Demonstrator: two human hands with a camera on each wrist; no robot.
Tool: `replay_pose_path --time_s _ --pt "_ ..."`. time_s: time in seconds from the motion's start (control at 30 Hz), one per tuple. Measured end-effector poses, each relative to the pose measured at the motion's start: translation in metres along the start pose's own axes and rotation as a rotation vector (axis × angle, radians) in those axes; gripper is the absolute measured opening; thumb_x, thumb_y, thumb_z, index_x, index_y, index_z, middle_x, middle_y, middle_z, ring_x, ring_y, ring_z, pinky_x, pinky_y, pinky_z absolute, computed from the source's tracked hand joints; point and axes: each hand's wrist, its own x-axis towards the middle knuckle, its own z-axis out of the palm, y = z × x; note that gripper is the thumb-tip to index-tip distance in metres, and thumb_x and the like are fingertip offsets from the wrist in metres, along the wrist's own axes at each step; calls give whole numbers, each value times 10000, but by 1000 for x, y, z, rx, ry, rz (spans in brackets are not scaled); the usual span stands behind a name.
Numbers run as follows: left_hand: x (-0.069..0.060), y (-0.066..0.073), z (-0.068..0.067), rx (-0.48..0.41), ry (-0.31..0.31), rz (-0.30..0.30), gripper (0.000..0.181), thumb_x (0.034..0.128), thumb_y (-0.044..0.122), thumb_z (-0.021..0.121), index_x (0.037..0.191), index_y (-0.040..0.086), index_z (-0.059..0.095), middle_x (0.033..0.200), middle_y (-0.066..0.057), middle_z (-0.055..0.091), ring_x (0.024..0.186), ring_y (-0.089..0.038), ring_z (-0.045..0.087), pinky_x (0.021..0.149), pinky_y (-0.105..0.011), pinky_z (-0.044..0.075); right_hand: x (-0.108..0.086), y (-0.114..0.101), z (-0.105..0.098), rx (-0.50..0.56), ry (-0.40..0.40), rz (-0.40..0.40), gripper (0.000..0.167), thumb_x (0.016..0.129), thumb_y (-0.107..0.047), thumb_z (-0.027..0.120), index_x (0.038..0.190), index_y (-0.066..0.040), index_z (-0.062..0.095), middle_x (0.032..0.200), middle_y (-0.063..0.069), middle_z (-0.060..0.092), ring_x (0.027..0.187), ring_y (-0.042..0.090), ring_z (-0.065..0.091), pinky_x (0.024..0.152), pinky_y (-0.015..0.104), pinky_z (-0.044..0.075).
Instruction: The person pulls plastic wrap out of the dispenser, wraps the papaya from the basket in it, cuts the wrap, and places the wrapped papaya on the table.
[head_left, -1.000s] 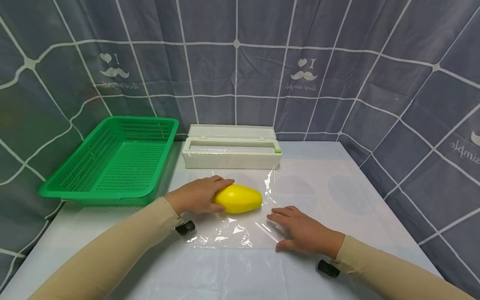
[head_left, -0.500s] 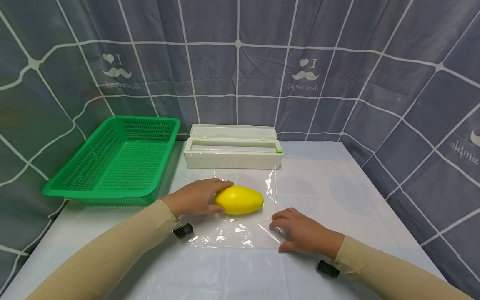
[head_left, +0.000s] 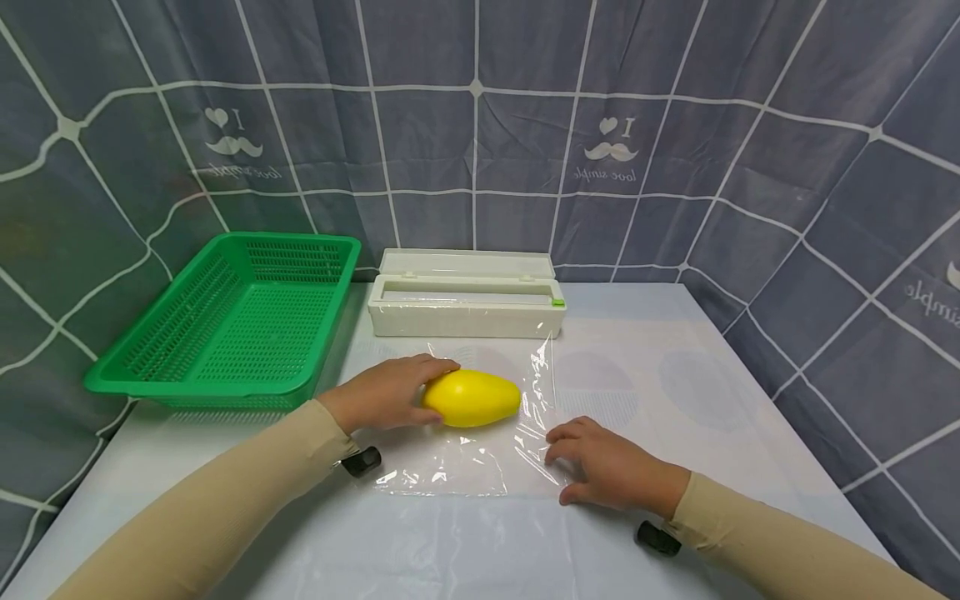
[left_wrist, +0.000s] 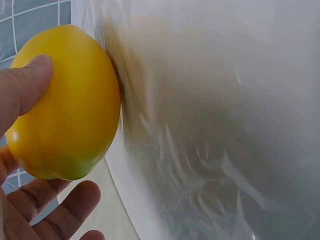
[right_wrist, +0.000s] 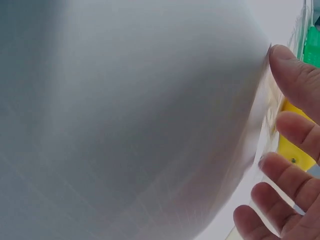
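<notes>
In the head view my left hand (head_left: 393,393) holds a smooth yellow papaya (head_left: 472,398) by its left end. The left wrist view shows the thumb (left_wrist: 30,85) on the papaya (left_wrist: 70,105), with fingers at its other side. Beneath the fruit lies a sheet of clear cling film (head_left: 457,467), wrinkled and shiny, reaching back to a white film dispenser (head_left: 467,319) with its lid raised. My right hand (head_left: 611,467) rests at the film's right edge, palm down, fingers spread and slightly bent. From the right wrist view, I cannot tell whether its fingertips (right_wrist: 272,162) pinch any film.
A green plastic basket (head_left: 300,367) with perforated walls stands on the left of the white-covered table (head_left: 712,500). Small green slider (head_left: 557,302) sits at the dispenser's right end. A grey checked curtain (head_left: 525,142) hangs behind and along both sides.
The papaya and my left hand have shifted slightly left. My right hand has edged a little right and its fingers bend more. The film near it shows more wrinkles.
</notes>
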Motion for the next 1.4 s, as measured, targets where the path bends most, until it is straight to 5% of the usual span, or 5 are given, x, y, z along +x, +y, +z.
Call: replay_pose_path --time_s 0.4,0.67,0.87,1.4 --pt "-17 0 -9 55 31 -15 806 894 450 832 1573 204 474 1513 -63 569 1331 -322 613 1122 -531 501 0 -2 -2 1 19 45 254 785 -338 935 965 -309 758 1357 19 588 1288 247 492 1074 431 511" --pt "-32 -1 -4 53 83 40 755 880 413 855 1527 215 521 1441 -30 600 1241 -270 645 1071 -498 532 1 -1 -2 -3 -25 -1 226 776 -349 941 936 -312 785 1130 -106 564 1165 171 487 1009 357 498" --pt "-31 -1 5 77 81 107 647 910 405 820 1489 261 569 1395 10 632 1246 -244 645 1089 -491 525 1 0 0 -10 -35 -11 181 807 -333 921 936 -301 798 1098 -125 574 1131 149 500 999 344 506" --pt "-28 0 7 63 66 96 641 934 390 780 1502 196 556 1404 31 650 1273 -218 644 1109 -490 512 0 -2 -1 -25 -28 -33 109 862 -269 882 965 -269 843 1055 -138 612 1095 121 524 982 322 518"
